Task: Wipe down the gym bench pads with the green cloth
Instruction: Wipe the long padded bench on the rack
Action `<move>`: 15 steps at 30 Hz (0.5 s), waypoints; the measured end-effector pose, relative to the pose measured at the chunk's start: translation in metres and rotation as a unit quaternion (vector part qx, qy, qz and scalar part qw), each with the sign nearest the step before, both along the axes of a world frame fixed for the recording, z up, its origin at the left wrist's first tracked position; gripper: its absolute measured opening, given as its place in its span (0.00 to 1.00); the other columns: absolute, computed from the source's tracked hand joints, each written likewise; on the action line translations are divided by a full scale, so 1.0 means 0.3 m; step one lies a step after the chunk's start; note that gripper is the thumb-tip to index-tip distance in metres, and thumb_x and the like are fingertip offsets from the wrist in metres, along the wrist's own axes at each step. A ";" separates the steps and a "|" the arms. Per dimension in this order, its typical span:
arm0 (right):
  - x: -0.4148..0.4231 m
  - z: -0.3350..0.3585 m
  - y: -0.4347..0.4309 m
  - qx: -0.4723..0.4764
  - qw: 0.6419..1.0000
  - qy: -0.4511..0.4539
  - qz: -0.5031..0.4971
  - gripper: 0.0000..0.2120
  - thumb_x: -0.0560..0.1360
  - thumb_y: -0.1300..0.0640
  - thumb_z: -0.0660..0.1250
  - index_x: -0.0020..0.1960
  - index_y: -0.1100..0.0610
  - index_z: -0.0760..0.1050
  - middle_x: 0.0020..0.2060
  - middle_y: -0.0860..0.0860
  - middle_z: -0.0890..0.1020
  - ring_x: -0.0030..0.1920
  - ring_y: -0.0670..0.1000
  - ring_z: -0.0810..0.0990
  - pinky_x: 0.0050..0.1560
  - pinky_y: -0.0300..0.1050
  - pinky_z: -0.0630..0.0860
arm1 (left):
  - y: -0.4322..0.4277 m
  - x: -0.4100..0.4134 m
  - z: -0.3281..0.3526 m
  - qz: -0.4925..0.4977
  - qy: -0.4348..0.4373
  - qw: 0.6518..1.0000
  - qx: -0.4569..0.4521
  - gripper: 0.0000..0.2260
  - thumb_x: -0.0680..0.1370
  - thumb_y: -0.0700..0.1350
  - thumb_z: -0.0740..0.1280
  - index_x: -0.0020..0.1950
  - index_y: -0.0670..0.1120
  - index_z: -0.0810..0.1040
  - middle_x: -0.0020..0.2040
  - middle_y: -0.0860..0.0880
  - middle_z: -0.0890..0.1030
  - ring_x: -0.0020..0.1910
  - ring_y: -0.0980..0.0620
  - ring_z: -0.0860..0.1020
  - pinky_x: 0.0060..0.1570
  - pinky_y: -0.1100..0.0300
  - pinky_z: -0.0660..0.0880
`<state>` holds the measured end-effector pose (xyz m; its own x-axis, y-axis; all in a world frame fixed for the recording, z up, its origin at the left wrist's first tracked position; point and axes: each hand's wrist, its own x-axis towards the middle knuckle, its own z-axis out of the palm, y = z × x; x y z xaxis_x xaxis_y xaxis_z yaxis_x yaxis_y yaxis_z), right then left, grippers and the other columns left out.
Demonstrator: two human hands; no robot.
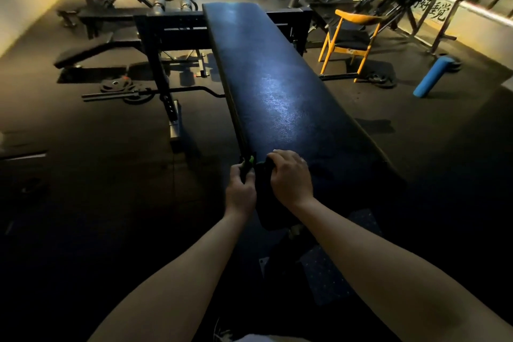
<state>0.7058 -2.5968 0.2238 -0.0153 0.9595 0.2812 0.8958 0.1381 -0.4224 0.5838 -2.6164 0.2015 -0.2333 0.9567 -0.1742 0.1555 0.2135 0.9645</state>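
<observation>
A long black bench pad [277,86] runs away from me in the head view, shiny in the middle. At its near end my left hand [241,191] grips the cloth [251,159] at the pad's left edge; only a small green tip shows above the fingers. My right hand [290,176] lies on the pad's near end with fingers curled over a dark fold, which seems to be the same cloth, though the dim light hides its colour. Both hands sit side by side, nearly touching.
A black rack frame [163,44] stands left of the bench, with a barbell and plates [130,91] on the floor. A yellow chair [352,39] and a blue foam roller [430,76] are on the right. Other benches and machines fill the back.
</observation>
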 end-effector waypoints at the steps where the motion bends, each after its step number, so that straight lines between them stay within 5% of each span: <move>1: -0.002 -0.003 -0.009 0.006 1.000 -0.023 -0.006 0.17 0.73 0.58 0.60 0.58 0.54 0.80 0.58 0.49 0.82 0.62 0.55 0.76 0.60 0.54 0.68 | -0.027 0.004 -0.001 0.004 0.004 1.000 0.003 0.08 0.84 0.47 0.61 0.61 0.46 0.73 0.50 0.45 0.81 0.51 0.40 0.80 0.51 0.52 0.74; 7: 0.003 -0.014 -0.032 0.029 0.999 -0.036 0.002 0.17 0.71 0.55 0.60 0.56 0.51 0.81 0.57 0.47 0.82 0.61 0.53 0.78 0.57 0.54 0.70 | -0.123 0.032 -0.027 0.011 0.028 0.999 0.033 0.10 0.84 0.47 0.60 0.65 0.49 0.72 0.55 0.43 0.81 0.52 0.41 0.80 0.51 0.53 0.74; 15: 0.010 -0.005 -0.034 0.036 0.999 0.010 -0.009 0.15 0.69 0.55 0.62 0.52 0.50 0.82 0.52 0.45 0.83 0.54 0.51 0.81 0.53 0.49 0.74 | 0.050 -0.010 0.062 0.009 0.030 0.999 -0.004 0.16 0.84 0.50 0.60 0.72 0.53 0.71 0.64 0.45 0.79 0.61 0.44 0.77 0.66 0.46 0.72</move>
<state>0.7089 -2.6071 0.2222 0.0073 0.9371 0.3489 0.8899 0.1531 -0.4298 0.5808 -2.6014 0.2200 -0.2605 0.9508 -0.1677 0.2094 0.2252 0.9515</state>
